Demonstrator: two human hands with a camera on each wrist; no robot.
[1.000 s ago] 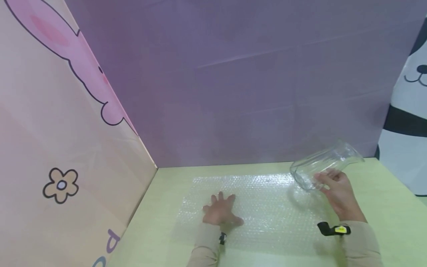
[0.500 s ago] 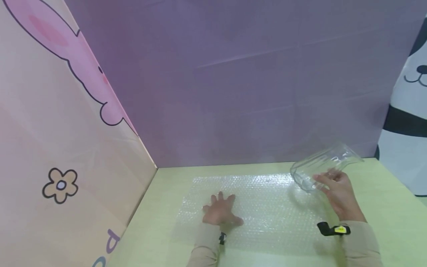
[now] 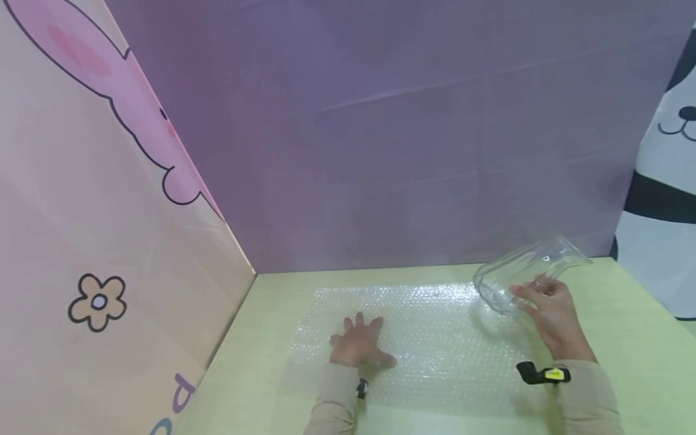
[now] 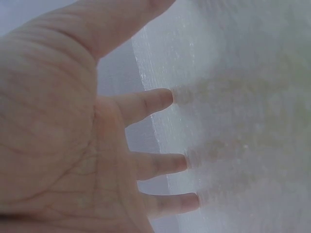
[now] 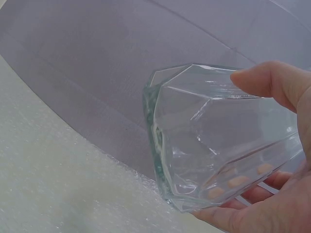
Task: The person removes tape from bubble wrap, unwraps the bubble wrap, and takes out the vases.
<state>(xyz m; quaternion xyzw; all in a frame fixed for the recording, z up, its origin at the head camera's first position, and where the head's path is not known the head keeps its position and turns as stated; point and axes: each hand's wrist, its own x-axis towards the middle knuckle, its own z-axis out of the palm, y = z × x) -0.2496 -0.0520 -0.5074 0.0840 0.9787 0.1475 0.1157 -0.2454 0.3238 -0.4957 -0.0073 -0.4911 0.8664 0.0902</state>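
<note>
A clear faceted glass vase with a flared mouth is in my right hand, raised above the right end of a sheet of bubble wrap. It is tilted, its thick base down to the left and its mouth up to the right. In the right wrist view, the thumb lies along one side of the vase and the fingers curl round the opposite side. My left hand rests on the left part of the bubble wrap with its fingers spread. Its fingertips touch the sheet in the left wrist view.
The bubble wrap lies flat on a pale yellow-green table. A purple backdrop stands along the back edge. At the left is a panel with cartoon prints, and a panda print is at the right.
The vase has turned slightly in my right hand, its base dipping a little. The left hand and the bubble wrap have stayed in place.
</note>
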